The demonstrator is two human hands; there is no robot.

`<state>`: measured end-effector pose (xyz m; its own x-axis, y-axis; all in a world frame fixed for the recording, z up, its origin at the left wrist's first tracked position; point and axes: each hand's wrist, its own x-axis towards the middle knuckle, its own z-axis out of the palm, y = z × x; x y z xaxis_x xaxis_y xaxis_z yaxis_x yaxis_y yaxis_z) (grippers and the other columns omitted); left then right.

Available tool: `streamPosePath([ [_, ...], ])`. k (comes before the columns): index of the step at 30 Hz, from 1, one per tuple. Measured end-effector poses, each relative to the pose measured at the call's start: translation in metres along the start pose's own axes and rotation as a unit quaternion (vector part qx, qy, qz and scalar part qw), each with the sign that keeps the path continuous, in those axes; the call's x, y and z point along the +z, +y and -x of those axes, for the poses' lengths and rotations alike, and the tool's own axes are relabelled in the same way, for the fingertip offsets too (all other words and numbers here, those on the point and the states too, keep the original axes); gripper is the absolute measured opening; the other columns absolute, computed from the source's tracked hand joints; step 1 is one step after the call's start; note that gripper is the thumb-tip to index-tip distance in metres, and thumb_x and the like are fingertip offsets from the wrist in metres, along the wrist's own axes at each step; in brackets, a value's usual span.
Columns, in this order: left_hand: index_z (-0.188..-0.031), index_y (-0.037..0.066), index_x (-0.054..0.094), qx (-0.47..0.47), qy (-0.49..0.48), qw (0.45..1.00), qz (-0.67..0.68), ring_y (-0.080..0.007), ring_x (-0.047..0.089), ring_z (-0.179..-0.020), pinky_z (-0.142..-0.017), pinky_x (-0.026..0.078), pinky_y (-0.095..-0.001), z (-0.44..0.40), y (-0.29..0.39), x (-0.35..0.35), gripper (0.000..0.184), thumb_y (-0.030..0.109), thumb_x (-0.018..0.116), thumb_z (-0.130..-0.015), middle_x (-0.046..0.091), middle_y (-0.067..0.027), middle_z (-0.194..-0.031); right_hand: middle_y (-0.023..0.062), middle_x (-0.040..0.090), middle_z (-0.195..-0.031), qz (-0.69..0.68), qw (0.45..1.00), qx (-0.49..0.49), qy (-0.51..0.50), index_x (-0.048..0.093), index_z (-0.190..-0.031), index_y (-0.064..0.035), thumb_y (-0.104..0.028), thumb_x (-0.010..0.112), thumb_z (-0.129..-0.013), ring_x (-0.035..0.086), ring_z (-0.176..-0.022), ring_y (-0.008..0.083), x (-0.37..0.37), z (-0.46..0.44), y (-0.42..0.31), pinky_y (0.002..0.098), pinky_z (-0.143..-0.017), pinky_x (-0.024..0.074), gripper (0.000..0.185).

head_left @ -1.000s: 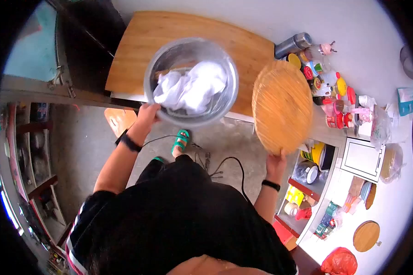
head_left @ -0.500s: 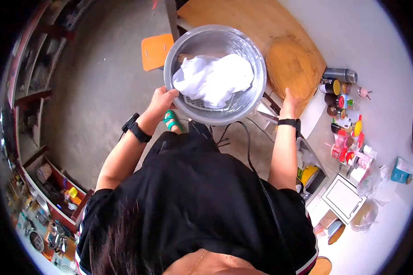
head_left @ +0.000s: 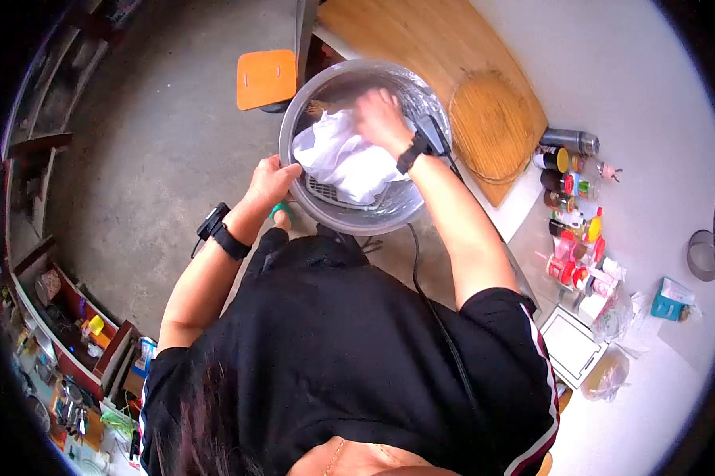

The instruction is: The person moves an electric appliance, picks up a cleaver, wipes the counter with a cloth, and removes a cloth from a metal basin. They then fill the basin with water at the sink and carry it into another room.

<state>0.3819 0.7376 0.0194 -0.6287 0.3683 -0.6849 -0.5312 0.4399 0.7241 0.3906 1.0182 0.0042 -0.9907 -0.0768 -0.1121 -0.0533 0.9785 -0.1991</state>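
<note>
A round grey basin point(head_left: 430, 186) is held up in front of my body. My left hand point(head_left: 273, 182) grips its left rim, with the thumb over the edge. Inside lies a crumpled white cloth point(head_left: 334, 163), and part of a light grid-like piece point(head_left: 326, 191) shows beneath it. Brown bristles point(head_left: 317, 108) stick out beyond the cloth. Inside the basin, my right hand point(head_left: 380, 119) is over the cloth's far right side, back up, its fingers stretched forward and slightly blurred. I cannot tell how firmly it touches the cloth.
An orange stool point(head_left: 266, 79) stands on the grey floor at left. On the right, a wooden board point(head_left: 429, 40) and a round wooden lid point(head_left: 496, 119) lie on the counter. A flask point(head_left: 570, 141) and several jars line the wall. A black cable point(head_left: 429, 297) runs over my shirt.
My right hand has moved left from beside the basin's right side into it, over the cloth. The basin sits slightly lower and further left in view. My left hand keeps hold of the rim.
</note>
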Motion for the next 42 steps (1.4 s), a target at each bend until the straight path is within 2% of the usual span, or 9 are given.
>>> streamPosePath([
  [9, -0.102, -0.01, 0.063, -0.046, 0.007, 0.999, -0.009, -0.0241, 0.069, -0.077, -0.062, 0.058, -0.035, 0.001, 0.004, 0.011, 0.036, 0.019, 0.061, -0.08, 0.069, -0.0164, -0.09, 0.0248, 0.065, -0.099, -0.193, 0.976, 0.061, -0.077, 0.052, -0.114, -0.0085, -0.021, 0.066, -0.081, 0.061, -0.097, 0.0431, -0.04, 0.022, 0.036, 0.0488, -0.08, 0.0495, 0.038],
  [14, -0.107, -0.009, 0.062, -0.072, 0.014, 0.994, 0.08, -0.0247, 0.068, -0.082, -0.07, 0.057, -0.0365, 0.001, 0.002, 0.004, 0.036, 0.016, 0.058, -0.081, 0.069, -0.0159, -0.094, 0.0226, 0.068, -0.102, -0.289, 0.948, 0.118, 0.063, 0.057, -0.119, -0.0002, -0.023, 0.068, -0.081, 0.066, -0.096, 0.0316, -0.078, 0.032, 0.071, 0.0412, -0.083, 0.0502, 0.046],
  [17, -0.105, -0.009, 0.063, -0.064, 0.024, 0.992, 0.102, -0.024, 0.068, -0.08, -0.069, 0.057, -0.0361, -0.001, 0.002, 0.002, 0.034, 0.016, 0.058, -0.081, 0.069, -0.0153, -0.093, 0.0131, 0.069, -0.1, -0.269, 0.916, 0.296, 0.026, 0.063, -0.113, 0.0029, -0.024, 0.068, -0.084, 0.064, -0.093, 0.0221, -0.106, 0.035, 0.118, 0.036, -0.081, 0.0502, 0.04],
  [21, -0.101, -0.009, 0.063, -0.071, 0.041, 0.987, 0.137, -0.0233, 0.068, -0.077, -0.067, 0.057, -0.0345, -0.004, -0.002, 0.0, 0.031, 0.015, 0.058, -0.082, 0.069, -0.0152, -0.091, 0.0131, 0.061, -0.122, -0.616, 0.701, 0.324, 0.153, 0.053, -0.125, 0.0055, -0.03, 0.063, -0.091, 0.06, -0.105, 0.0224, -0.115, 0.036, 0.172, 0.037, -0.09, 0.0488, 0.05],
  [28, -0.1, -0.009, 0.061, -0.1, 0.049, 0.974, 0.197, -0.0228, 0.068, -0.073, -0.068, 0.057, -0.034, -0.003, -0.025, -0.005, 0.028, 0.012, 0.056, -0.081, 0.067, -0.0134, -0.087, 0.0099, 0.057, -0.127, -0.752, 0.516, 0.341, 0.227, 0.049, -0.131, -0.0012, -0.022, 0.05, -0.098, 0.055, -0.115, 0.0243, -0.061, -0.004, 0.246, 0.0393, -0.098, 0.0468, 0.039],
  [31, -0.1, -0.009, 0.061, -0.111, 0.062, 0.963, 0.238, -0.0225, 0.068, -0.075, -0.071, 0.058, -0.0343, 0.005, -0.025, -0.002, 0.028, 0.011, 0.055, -0.082, 0.067, -0.0137, -0.089, 0.0106, 0.059, -0.125, -0.672, 0.657, 0.288, 0.183, 0.051, -0.129, -0.0023, -0.022, 0.049, -0.098, 0.057, -0.113, 0.0242, -0.01, -0.008, 0.312, 0.0381, -0.096, 0.0475, 0.036],
  [34, -0.099, -0.009, 0.061, -0.126, 0.069, 0.952, 0.271, -0.0223, 0.068, -0.077, -0.072, 0.058, -0.0344, 0.002, -0.043, -0.004, 0.027, 0.01, 0.055, -0.082, 0.067, -0.0142, -0.092, 0.0159, 0.06, -0.118, -0.309, 0.891, 0.318, 0.101, 0.051, -0.122, 0.0033, -0.016, 0.047, -0.096, 0.058, -0.111, 0.0292, -0.012, -0.013, 0.319, 0.0379, -0.096, 0.0463, 0.032],
  [37, -0.099, -0.01, 0.06, -0.135, 0.08, 0.944, 0.291, -0.0224, 0.068, -0.078, -0.073, 0.058, -0.0342, 0.005, -0.047, -0.002, 0.027, 0.011, 0.056, -0.082, 0.066, -0.0149, -0.093, 0.0188, 0.06, -0.116, -0.152, 0.928, 0.333, 0.071, 0.049, -0.12, 0.0059, -0.015, 0.045, -0.096, 0.057, -0.111, 0.0324, -0.021, -0.029, 0.306, 0.0394, -0.096, 0.0457, 0.032],
  [42, -0.098, -0.009, 0.062, -0.146, 0.123, 0.926, 0.325, -0.0211, 0.067, -0.072, -0.063, 0.056, -0.0313, 0.011, -0.044, 0.002, 0.026, 0.011, 0.056, -0.081, 0.066, -0.0133, -0.086, 0.0159, 0.052, -0.131, -0.679, 0.56, 0.442, 0.173, 0.046, -0.129, 0.0003, -0.03, 0.042, -0.1, 0.052, -0.117, 0.032, -0.004, -0.07, 0.313, 0.0468, -0.096, 0.0465, 0.042],
])
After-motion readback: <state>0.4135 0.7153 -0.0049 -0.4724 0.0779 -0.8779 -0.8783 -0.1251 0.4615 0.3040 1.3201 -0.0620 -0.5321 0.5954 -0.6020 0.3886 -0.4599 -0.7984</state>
